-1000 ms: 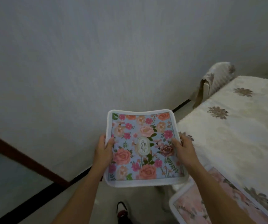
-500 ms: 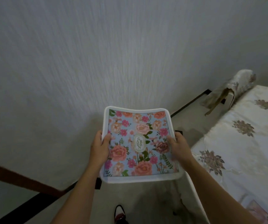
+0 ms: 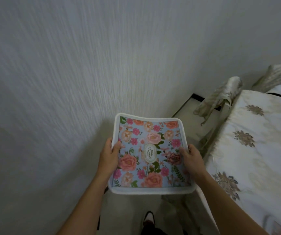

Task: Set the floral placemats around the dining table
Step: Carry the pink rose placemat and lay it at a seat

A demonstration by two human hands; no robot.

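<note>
**Carrying one floral mat level beside the table**

Thumb on top and the other fingers curled underneath, out of sight, my left hand pinched the left edge of the placemat. My right hand did the same on the opposite edge. I held it at both sides because the mat was limp. Its far corners flared up a little and it bowed between my hands, so one hand alone would, I judged, have let it fold. Printed side up, it was ready to go down as it was.

The mat hung in the air in front of me, above the floor, just beside the dining table but not over it. The table, under its cream flowered cloth, ran along my right. A chair in a draped cover stood at its far corner, and a pale textured wall closed off my left. I reckoned the placing of this mat was not yet begun. It was on its way to a seat, and would need swinging right, over the cloth, before being lowered flat.
</note>
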